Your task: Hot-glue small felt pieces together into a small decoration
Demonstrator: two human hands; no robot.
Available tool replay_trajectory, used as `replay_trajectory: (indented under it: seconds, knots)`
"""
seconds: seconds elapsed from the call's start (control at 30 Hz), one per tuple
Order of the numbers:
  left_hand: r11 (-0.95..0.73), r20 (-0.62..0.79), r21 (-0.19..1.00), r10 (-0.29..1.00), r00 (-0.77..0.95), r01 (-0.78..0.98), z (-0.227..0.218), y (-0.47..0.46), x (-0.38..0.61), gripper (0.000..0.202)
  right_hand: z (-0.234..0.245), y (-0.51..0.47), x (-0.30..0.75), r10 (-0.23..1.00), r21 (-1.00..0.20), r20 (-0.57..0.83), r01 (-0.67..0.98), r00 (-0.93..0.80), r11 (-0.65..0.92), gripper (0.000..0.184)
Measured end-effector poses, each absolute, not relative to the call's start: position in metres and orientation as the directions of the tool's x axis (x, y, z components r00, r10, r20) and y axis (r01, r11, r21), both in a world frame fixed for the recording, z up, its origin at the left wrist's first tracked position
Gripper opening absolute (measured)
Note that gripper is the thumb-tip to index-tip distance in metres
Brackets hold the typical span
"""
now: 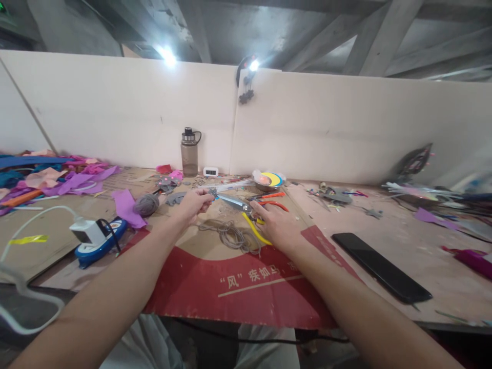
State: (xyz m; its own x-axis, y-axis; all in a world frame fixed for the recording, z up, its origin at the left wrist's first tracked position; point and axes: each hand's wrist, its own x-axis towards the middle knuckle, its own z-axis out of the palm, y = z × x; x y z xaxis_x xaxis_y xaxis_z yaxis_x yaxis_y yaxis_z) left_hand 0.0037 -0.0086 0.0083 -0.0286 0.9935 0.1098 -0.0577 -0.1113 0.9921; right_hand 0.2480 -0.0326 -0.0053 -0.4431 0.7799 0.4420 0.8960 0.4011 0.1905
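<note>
My left hand [198, 202] is closed in a pinch on a small grey piece [212, 192], partly covered by the fingertips. My right hand [274, 220] grips yellow-handled scissors [237, 203], their blades pointing left toward that piece. One yellow handle loop shows below the right hand; the other is mostly hidden. Just behind the right hand lies a tool with orange handles [274, 195], its head partly hidden. Below both hands a loose coil of grey cord [234, 237] rests on a red and brown cardboard sheet [246, 287].
A grey yarn ball [146, 205] and a blue power strip [100, 245] with a white charger sit left. Colored scraps [49, 177] pile farther left. Behind stand a bottle [189, 156], a small clock [210, 172] and a metal bowl [269, 187]. A black phone [380, 266] lies right.
</note>
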Motion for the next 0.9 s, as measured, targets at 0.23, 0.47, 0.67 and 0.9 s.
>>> replay_trajectory:
  seconds: [0.23, 0.47, 0.67, 0.9]
  knots:
    - [-0.096, 0.097, 0.994, 0.995, 0.020, -0.054, 0.0078, -0.0078, 0.0007, 0.023, -0.0056, -0.0320, 0.2481, 0.781, 0.210, 0.424, 0.888, -0.459, 0.408, 0.042]
    - [-0.063, 0.064, 0.997, 0.998, 0.028, -0.043, 0.0065, -0.0058, -0.0020, 0.022, -0.0075, -0.0321, 0.2468, 0.785, 0.207, 0.421, 0.890, -0.456, 0.406, 0.037]
    - [-0.048, 0.049, 0.998, 0.999, 0.023, -0.035, 0.0061, -0.0062, -0.0025, 0.021, -0.0080, -0.0319, 0.2470, 0.778, 0.208, 0.421, 0.885, -0.466, 0.417, 0.038]
    - [-0.047, 0.048, 0.998, 0.999, 0.015, -0.044, 0.0050, -0.0052, -0.0035, 0.021, -0.0062, -0.0329, 0.2465, 0.782, 0.218, 0.398, 0.877, -0.480, 0.427, 0.039]
